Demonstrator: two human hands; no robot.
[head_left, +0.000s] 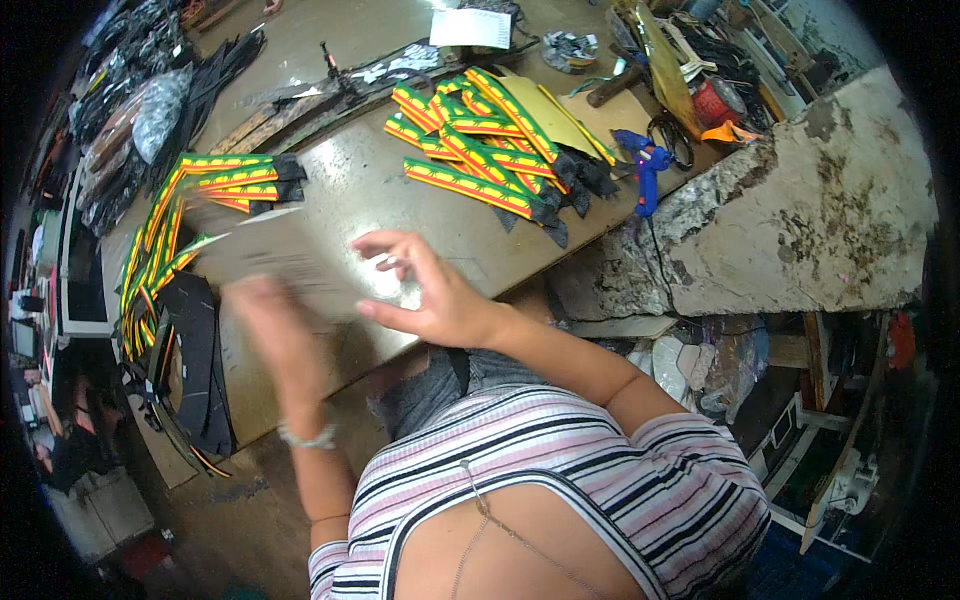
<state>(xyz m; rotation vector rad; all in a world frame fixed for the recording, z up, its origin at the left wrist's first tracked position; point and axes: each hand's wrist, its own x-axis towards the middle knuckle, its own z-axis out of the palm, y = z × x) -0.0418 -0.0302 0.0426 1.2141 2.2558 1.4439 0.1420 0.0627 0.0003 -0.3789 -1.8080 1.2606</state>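
My left hand is smeared by motion, so its fingers cannot be made out. Right beside it, a flat greyish-brown sheet is blurred too; I cannot tell whether the hand grips it. Over the table edge, my right hand has its thumb and fingers apart and holds nothing. Green, yellow and red patterned strips with black ends lie bent over the table's left side, partly behind the sheet. Beyond my right hand is a loose pile of similar strips.
A blue glue gun with a cord sits at the table's right edge, next to a rough stone-like slab. Black strips hang at the left. Clear plastic bags and white paper lie farther back.
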